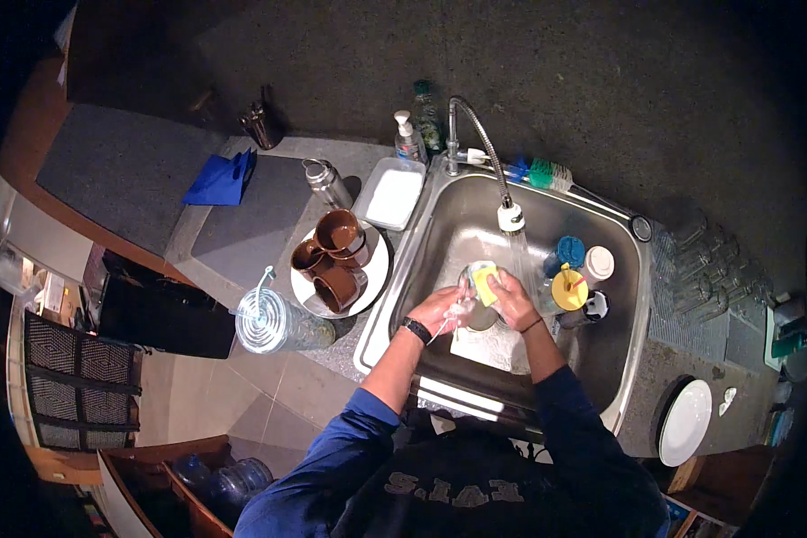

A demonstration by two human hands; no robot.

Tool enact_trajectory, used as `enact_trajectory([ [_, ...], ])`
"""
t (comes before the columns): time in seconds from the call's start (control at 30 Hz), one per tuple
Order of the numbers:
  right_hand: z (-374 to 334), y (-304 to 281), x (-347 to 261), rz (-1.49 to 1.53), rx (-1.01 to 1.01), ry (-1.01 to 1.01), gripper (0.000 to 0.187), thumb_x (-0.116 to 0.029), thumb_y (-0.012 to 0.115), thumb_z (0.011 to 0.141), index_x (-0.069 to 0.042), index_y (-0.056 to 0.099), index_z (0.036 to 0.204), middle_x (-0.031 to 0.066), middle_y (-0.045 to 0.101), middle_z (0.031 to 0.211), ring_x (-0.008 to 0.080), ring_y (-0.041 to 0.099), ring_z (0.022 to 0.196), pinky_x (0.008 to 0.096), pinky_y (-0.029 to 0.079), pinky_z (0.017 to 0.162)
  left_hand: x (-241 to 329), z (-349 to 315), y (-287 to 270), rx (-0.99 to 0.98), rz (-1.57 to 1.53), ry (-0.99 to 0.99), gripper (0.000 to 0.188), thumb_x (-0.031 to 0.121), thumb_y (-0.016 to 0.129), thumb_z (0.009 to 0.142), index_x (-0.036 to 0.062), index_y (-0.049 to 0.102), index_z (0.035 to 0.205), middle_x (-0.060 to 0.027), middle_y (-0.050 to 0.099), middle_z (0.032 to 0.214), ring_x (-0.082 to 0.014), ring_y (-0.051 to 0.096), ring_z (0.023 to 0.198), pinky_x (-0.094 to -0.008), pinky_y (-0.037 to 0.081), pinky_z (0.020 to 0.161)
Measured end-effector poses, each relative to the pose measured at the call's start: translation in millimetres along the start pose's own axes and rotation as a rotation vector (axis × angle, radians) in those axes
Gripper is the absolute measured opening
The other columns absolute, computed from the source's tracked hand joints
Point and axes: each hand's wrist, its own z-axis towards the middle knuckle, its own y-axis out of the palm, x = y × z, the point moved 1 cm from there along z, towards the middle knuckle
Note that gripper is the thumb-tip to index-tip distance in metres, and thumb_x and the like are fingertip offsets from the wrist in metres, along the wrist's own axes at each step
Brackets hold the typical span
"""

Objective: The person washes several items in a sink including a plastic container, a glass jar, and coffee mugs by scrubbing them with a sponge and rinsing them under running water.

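Over the sink point(439, 211), my left hand point(446, 309) is closed on a small round, clear-looking cup point(477, 268), mostly hidden by my fingers and the sponge. Whitish suds cover the left fingers. My right hand point(514, 303) pinches a yellow sponge point(485, 284) against the cup. Water streams from the white spray head point(510, 218) of the flexible faucet, just beyond my right hand. To the right in the basin stand a blue-topped cup point(570, 249), a white-lidded cup point(599, 263), a yellow-lidded cup point(569, 290) and a dark cup point(595, 306).
Brown mugs point(339, 231) sit on a white plate point(378, 273) left of the sink. Near them are a steel bottle point(328, 185), a white-filled tub point(394, 195) and a spiral-topped clear tumbler point(264, 321). Several upturned glasses point(704, 269) and a white plate point(687, 421) lie rightward.
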Motion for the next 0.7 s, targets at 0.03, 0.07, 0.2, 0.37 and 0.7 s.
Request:
enact_trajectory([
  [0.03, 2, 0, -7, 0.021, -0.042, 0.011, 0.033, -0.026, 0.053, 0.100, 0.000, 0.056, 0.120, 0.0040, 0.061, 0.111, 0.0117, 0.058, 0.098, 0.0275, 0.047, 0.085, -2, 0, 3, -0.058, -0.004, -0.079, 0.027, 0.035, 0.054, 0.098, 0.0074, 0.055, 0.100, 0.0023, 0.052, 0.072, -0.0046, 0.042, 0.048, -0.0207, 0.036, 0.044],
  [0.07, 6, 1, -11, 0.042, -0.087, 0.026, 0.034, -0.027, 0.053, 0.100, 0.000, 0.056, 0.121, 0.0040, 0.062, 0.111, 0.0111, 0.058, 0.097, 0.0267, 0.047, 0.085, -3, -2, 4, -0.112, -0.011, -0.157, 0.029, 0.037, 0.053, 0.098, 0.0077, 0.054, 0.099, 0.0023, 0.051, 0.071, -0.0045, 0.041, 0.047, -0.0209, 0.035, 0.044],
  [0.2, 14, -8, 5, 0.027, -0.015, -0.014, 0.036, -0.027, 0.051, 0.101, 0.000, 0.055, 0.124, 0.0032, 0.063, 0.109, 0.0103, 0.059, 0.097, 0.0263, 0.048, 0.086, 0, -7, 5, -0.191, 0.040, -0.242, 0.035, 0.044, 0.048, 0.099, 0.0093, 0.050, 0.093, 0.0023, 0.047, 0.066, -0.0046, 0.036, 0.044, -0.0223, 0.032, 0.044],
  [0.37, -1, 19, -8, 0.052, -0.166, 0.003, 0.033, -0.019, 0.056, 0.099, 0.000, 0.055, 0.125, 0.0020, 0.062, 0.109, 0.0100, 0.058, 0.099, 0.0260, 0.048, 0.088, -2, -9, 4, -0.218, 0.017, -0.289, 0.037, 0.044, 0.049, 0.098, 0.0071, 0.053, 0.097, 0.0008, 0.047, 0.064, -0.0059, 0.037, 0.046, -0.0227, 0.033, 0.044],
  [0.7, -1, 17, -39, -1.126, 0.605, -0.743, 0.038, -0.008, 0.065, 0.085, 0.001, 0.052, 0.119, 0.0243, 0.064, 0.100, 0.0415, 0.063, 0.092, 0.0446, 0.049, 0.081, 8, -9, 3, 0.246, 0.934, 0.363, 0.024, 0.024, 0.056, 0.098, 0.0033, 0.061, 0.111, 0.0027, 0.057, 0.075, -0.0043, 0.036, 0.053, -0.0219, 0.033, 0.047],
])
